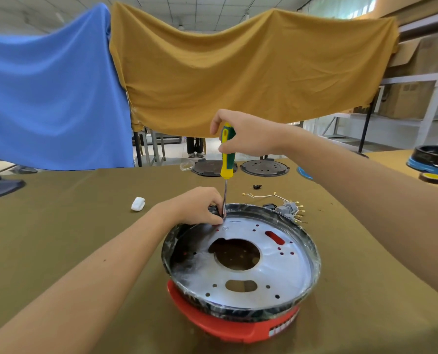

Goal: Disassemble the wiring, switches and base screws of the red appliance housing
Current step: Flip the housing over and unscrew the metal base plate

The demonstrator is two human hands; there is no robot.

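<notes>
The red appliance housing [228,325] sits near the table's front, its round silver base plate [276,267] with several holes facing up inside a dark rim. My right hand [246,134] grips the yellow-green handle of a screwdriver [226,159] that stands upright, its tip down at the plate's far left edge. My left hand [197,205] rests on the rim there, and its fingers pinch the shaft near the tip. The screw under the tip is hidden. Removed wires with gold terminals [261,195] and a grey switch block [286,208] lie behind the housing.
Two dark round plates [263,167] lie at the table's far edge, along with a small black part [257,186]. A white plastic piece [138,203] lies to the left. Blue and mustard cloths [238,72] hang behind. Another appliance [432,157] stands far right.
</notes>
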